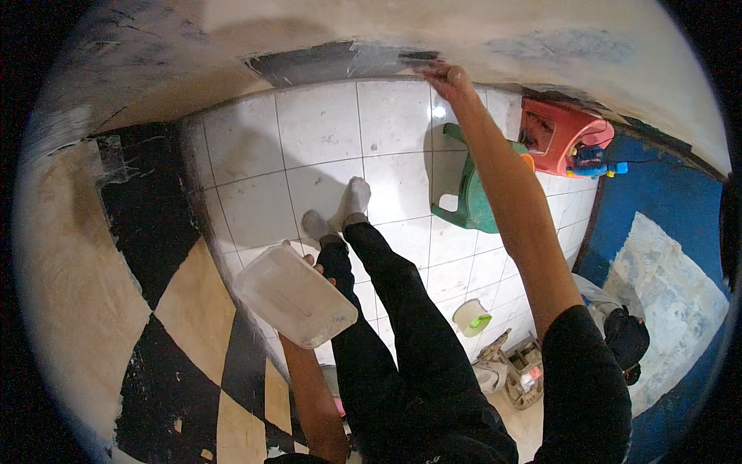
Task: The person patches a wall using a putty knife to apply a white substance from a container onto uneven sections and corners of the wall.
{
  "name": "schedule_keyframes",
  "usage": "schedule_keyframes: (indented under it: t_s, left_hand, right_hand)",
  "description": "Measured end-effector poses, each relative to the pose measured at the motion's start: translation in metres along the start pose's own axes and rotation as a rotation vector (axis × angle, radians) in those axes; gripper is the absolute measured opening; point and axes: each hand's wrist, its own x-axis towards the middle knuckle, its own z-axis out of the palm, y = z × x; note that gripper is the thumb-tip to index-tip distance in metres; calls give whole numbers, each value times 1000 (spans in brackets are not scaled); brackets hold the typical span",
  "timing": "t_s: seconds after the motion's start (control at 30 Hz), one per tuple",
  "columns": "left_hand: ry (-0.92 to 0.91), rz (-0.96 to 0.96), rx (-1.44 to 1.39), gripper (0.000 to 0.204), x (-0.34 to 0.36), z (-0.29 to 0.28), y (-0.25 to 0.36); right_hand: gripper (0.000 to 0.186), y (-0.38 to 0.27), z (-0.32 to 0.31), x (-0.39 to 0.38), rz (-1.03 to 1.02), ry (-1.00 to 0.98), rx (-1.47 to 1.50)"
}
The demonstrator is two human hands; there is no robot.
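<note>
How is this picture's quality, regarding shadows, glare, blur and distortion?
Head view: the right hand looks slightly blurred; head view: shadows on the white floor tiles, glare spot near the green stool; head view: tile rows curve, corners are black.

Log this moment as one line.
left hand: holds translucent container | right hand: at wall, grip unclear | nearby: green stool on tiled floor

two hands [450,81], one rectangular tub [295,298], two feet [356,196]
</note>
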Motion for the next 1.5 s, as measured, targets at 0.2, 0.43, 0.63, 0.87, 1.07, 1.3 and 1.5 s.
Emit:
schedule_keyframes:
  t_s: [0.2, 0.43, 0.63, 0.87, 1.07, 1.3, 1.5]
  left_hand:
    - [66, -10, 7, 72, -1, 3, 0]
    - [22, 13, 54, 75, -2, 0, -3]
    - [-9, -57, 5, 70, 17, 16, -16]
    - [41, -6, 27, 68, 6, -7, -5]
    - [-40, -46, -27, 73, 13, 0, -10]
    - [-17, -5, -1, 81, 4, 9, -2]
    - [-120, 119, -7, 77, -10, 3, 2]
  right_hand:
    - [33, -43, -33, 2, -235, -171, -404]
    - [39, -69, 13, -96, 120, 133, -3]
    - [32, -57, -6, -17, -156, -113, -233]
    - [34, -110, 55, -133, 15, -78, 332]
    - [32, -55, 39, -96, 244, 101, 331]
    - [32, -113, 66, -75, 83, -154, 459]
    - [28, -91, 121, -182, 81, -16, 355]
